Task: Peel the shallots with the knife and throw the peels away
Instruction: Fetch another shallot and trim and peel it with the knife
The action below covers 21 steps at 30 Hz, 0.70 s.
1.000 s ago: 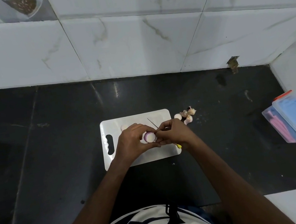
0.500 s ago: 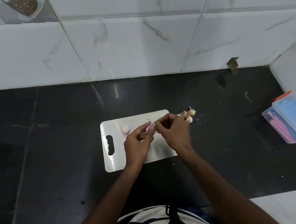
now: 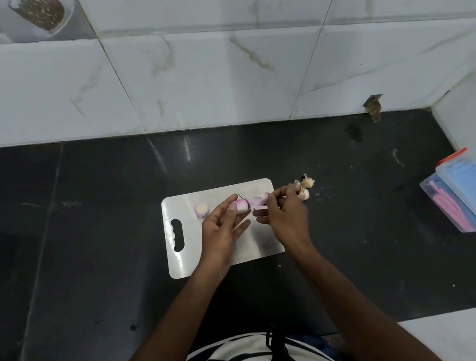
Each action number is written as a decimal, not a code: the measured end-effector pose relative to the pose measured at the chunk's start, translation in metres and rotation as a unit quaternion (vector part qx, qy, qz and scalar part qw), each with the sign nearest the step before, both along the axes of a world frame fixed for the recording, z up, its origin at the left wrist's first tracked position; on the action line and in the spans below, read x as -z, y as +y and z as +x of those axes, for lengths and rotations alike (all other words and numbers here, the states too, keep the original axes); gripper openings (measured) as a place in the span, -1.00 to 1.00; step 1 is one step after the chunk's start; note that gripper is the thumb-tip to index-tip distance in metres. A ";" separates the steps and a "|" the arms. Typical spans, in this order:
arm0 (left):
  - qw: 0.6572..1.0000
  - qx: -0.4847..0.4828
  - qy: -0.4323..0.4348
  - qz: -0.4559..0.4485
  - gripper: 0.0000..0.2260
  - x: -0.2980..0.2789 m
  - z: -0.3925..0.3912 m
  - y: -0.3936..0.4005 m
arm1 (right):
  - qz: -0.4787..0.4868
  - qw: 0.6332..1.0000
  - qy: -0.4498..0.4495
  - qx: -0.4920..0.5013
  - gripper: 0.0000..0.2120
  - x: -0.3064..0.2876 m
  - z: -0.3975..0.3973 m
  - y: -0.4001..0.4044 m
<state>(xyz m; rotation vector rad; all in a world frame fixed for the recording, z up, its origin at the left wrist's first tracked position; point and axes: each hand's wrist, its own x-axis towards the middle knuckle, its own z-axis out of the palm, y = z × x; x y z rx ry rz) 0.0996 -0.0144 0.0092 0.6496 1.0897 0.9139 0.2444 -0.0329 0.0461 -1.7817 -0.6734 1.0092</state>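
over the white cutting board (image 3: 180, 260) on the black worktop (image 3: 84, 234), the left hand (image 3: 223, 232) pinches a shallot (image 3: 242, 205); the right hand (image 3: 287, 217) pinches its loosened peel (image 3: 259, 199). a peeled shallot (image 3: 201, 209) lies far left, peels (image 3: 304, 187) just right.

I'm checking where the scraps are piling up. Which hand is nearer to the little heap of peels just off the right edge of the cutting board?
The right hand: its fingertips almost reach the heap of peels. The left hand is further away, over the cutting board, holding the shallot.
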 end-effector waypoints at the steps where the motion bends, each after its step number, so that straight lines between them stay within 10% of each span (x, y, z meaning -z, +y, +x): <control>1: 0.999 0.021 0.025 0.014 -0.71 -0.002 -0.001 -0.001 | 0.002 1.000 0.017 0.003 -0.91 -0.001 -0.001 0.000; 8: 0.975 0.093 0.150 0.131 -0.69 -0.005 -0.004 -0.003 | 0.032 0.997 -0.004 -0.072 -0.77 -0.006 -0.004 -0.007; 21: 0.988 0.049 0.075 0.122 -0.74 0.001 -0.007 -0.004 | 0.063 0.984 -0.133 -0.105 -0.75 -0.008 -0.004 -0.008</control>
